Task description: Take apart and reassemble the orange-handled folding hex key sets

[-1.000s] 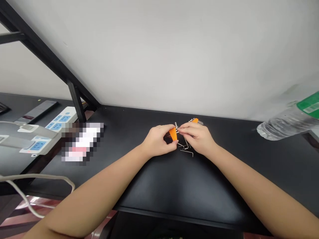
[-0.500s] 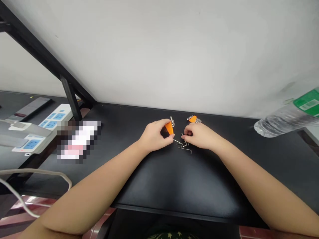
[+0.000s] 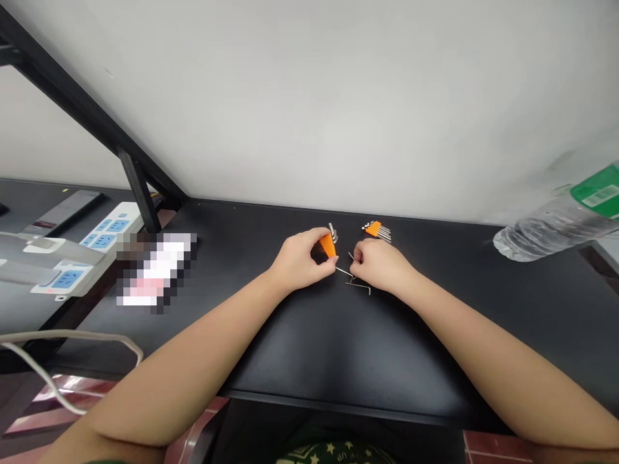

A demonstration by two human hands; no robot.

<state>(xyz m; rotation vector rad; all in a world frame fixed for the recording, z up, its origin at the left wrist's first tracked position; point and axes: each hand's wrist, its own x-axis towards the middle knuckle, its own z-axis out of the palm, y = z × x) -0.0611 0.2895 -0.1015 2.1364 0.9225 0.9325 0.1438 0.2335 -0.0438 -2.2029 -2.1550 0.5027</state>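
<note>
left hand (image 3: 300, 261) pinching orange holder (image 3: 329, 245); right hand (image 3: 382, 263) curled by loose hex keys (image 3: 358, 285); its grip unclear

Left fingers (image 3: 318, 234) pinch an orange holder (image 3: 328, 245) near loose hex keys (image 3: 358, 285).

Your right hand (image 3: 380, 263) partly covers the bent metal keys (image 3: 358, 285), so you cannot tell what it grips. Your left hand (image 3: 304, 259) hides part of the orange holder (image 3: 328, 245). Blocky pixels blot out the flat item (image 3: 159, 267) on your left. The right edge cuts off the bottle (image 3: 556, 225), the bottom edge the starry cloth (image 3: 333, 454).
</note>
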